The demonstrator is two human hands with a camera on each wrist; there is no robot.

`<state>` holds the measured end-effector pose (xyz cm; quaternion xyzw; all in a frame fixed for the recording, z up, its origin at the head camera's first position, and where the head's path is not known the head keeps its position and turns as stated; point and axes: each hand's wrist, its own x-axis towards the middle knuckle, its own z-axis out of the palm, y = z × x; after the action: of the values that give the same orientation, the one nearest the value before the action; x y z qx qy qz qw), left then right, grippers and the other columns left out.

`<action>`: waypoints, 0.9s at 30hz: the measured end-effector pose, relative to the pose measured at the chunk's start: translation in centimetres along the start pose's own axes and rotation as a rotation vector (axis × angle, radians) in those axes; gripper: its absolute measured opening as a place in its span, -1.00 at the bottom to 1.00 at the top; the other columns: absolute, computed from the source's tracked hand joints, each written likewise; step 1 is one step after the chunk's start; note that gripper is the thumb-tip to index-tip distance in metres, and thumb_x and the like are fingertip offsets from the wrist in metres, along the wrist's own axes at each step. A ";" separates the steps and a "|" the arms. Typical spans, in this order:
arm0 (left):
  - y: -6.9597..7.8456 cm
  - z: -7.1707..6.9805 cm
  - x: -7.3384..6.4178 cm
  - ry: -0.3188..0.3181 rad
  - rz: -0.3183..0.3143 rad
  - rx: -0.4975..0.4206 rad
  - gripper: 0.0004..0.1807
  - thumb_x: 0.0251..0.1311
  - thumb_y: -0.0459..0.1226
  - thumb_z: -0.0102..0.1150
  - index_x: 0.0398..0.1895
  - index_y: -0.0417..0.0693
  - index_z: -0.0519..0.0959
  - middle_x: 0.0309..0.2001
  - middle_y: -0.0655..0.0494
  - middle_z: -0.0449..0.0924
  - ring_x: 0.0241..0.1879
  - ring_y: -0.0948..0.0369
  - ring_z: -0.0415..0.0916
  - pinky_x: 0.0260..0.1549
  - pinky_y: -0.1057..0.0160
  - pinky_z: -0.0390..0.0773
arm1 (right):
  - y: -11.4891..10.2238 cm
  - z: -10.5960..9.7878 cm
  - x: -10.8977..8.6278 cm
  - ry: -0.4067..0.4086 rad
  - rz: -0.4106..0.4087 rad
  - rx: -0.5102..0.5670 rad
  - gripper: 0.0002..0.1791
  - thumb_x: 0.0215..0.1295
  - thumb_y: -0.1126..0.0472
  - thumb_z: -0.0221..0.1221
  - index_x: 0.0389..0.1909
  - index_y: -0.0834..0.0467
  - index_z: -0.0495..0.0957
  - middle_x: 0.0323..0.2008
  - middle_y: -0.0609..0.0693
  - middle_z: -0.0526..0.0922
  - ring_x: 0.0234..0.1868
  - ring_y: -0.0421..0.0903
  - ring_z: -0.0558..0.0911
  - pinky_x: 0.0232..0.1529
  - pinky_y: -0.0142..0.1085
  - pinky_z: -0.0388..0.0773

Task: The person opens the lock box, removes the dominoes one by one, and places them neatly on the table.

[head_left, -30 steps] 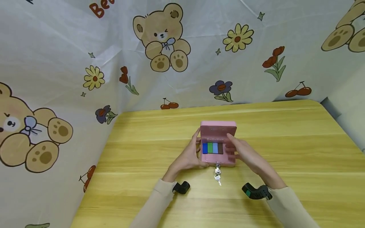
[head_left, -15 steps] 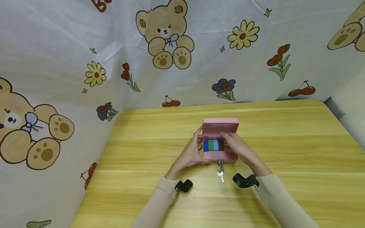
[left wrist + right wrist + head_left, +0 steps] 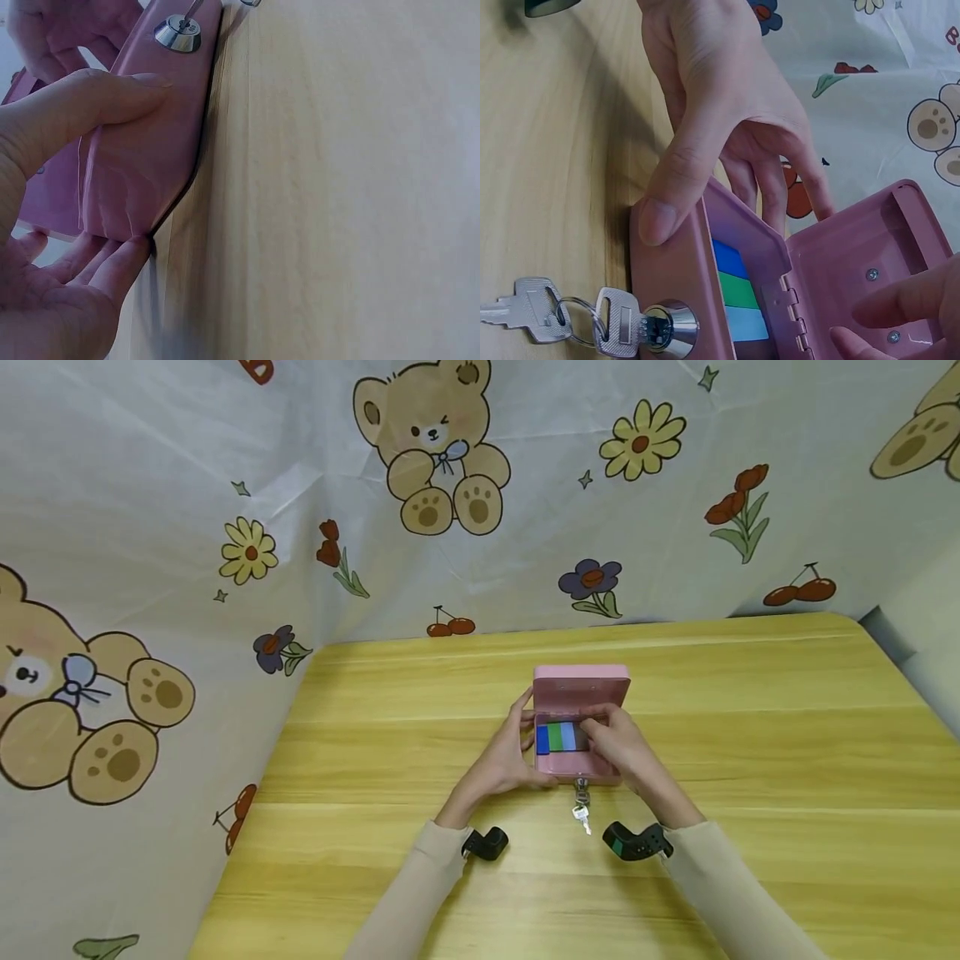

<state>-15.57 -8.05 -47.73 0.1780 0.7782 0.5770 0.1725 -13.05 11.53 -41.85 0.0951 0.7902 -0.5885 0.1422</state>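
Observation:
A pink metal lock box (image 3: pixel 577 767) stands on the table with its hinged lid (image 3: pixel 581 673) raised. Inside lie side-by-side bars: a dark blue bar (image 3: pixel 728 259), a green bar (image 3: pixel 737 291), a light blue bar (image 3: pixel 745 323) and a brown bar (image 3: pixel 754 349). My left hand (image 3: pixel 504 760) grips the box's left end, thumb across the front wall and fingers round the side. My right hand (image 3: pixel 622 745) reaches in from the right, fingertips close over the brown bar. In the right wrist view its two visible fingertips (image 3: pixel 892 309) are apart, with nothing between them.
A key (image 3: pixel 619 322) sits in the front lock (image 3: pixel 676 330), and a second key (image 3: pixel 532 311) hangs from it on a ring. The wooden table (image 3: pixel 375 827) meets a bear-print cloth (image 3: pixel 525 585) along its back and left edges.
My right hand has moved left from the box's right side to above the brown bar, its fingers drawing in. My left hand keeps its hold, and the head view has shifted slightly.

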 end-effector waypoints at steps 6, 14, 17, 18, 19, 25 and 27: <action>0.1 -0.2 0.1 0.008 0.004 -0.004 0.64 -0.34 -0.62 0.68 0.73 0.22 -0.26 0.50 -0.11 0.23 0.49 -0.03 0.24 0.44 0.15 0.39 | 0.5 0.5 0.0 0.045 -0.049 -0.060 -0.53 0.45 0.44 -0.02 0.33 0.51 0.33 0.17 0.45 0.50 0.13 0.20 0.53 0.07 -0.15 0.63; 0.3 -0.2 0.3 -0.001 -0.004 -0.013 0.63 -0.34 -0.66 0.65 0.73 0.20 -0.25 0.50 -0.08 0.22 0.48 0.01 0.24 0.42 0.21 0.40 | 1.5 0.7 0.4 0.123 -0.140 -0.293 -0.60 0.32 0.52 0.14 0.18 0.49 0.53 -0.03 0.38 0.67 -0.01 0.21 0.66 0.08 0.04 0.69; 0.3 -0.1 0.3 -0.002 -0.004 -0.009 0.62 -0.34 -0.65 0.65 0.73 0.18 -0.25 0.49 -0.09 0.22 0.47 0.03 0.24 0.42 0.24 0.40 | 1.7 0.9 0.7 0.146 -0.158 -0.328 -0.65 0.28 0.50 0.23 0.09 0.49 0.58 -0.11 0.35 0.70 -0.09 0.18 0.70 0.02 0.02 0.73; 0.3 -0.1 0.3 -0.002 -0.003 -0.005 0.62 -0.33 -0.64 0.65 0.73 0.17 -0.25 0.49 -0.10 0.22 0.47 0.03 0.24 0.42 0.25 0.40 | 1.8 0.9 0.8 0.148 -0.164 -0.334 -0.66 0.27 0.49 0.26 0.07 0.49 0.59 -0.12 0.35 0.71 -0.10 0.18 0.72 0.01 0.02 0.73; 0.3 -0.1 0.3 -0.001 0.000 -0.004 0.62 -0.33 -0.64 0.65 0.73 0.16 -0.25 0.49 -0.10 0.23 0.47 0.03 0.25 0.42 0.26 0.39 | 1.8 1.0 0.9 0.150 -0.169 -0.338 -0.66 0.25 0.49 0.30 0.04 0.49 0.60 -0.13 0.35 0.71 -0.11 0.19 0.73 0.01 0.03 0.74; 0.1 -0.1 0.3 -0.001 0.003 -0.003 0.60 -0.31 -0.62 0.66 0.73 0.15 -0.25 0.48 -0.11 0.23 0.46 0.02 0.26 0.42 0.28 0.40 | 1.9 1.2 1.6 0.136 -0.184 -0.336 -0.63 0.16 0.45 0.44 -0.06 0.53 0.60 -0.17 0.39 0.72 -0.15 0.23 0.76 -0.04 0.02 0.78; 0.0 0.0 0.4 -0.003 0.000 -0.006 0.60 -0.31 -0.62 0.66 0.73 0.17 -0.25 0.48 -0.11 0.23 0.46 0.03 0.26 0.42 0.28 0.40 | 2.0 1.1 1.8 0.130 -0.165 -0.322 -0.64 0.17 0.45 0.44 -0.06 0.53 0.60 -0.17 0.39 0.73 -0.15 0.22 0.78 -0.05 0.00 0.79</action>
<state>-15.92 -7.90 -47.77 0.1785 0.7763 0.5790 0.1742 -13.98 11.01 -44.58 0.0437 0.8869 -0.4566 0.0553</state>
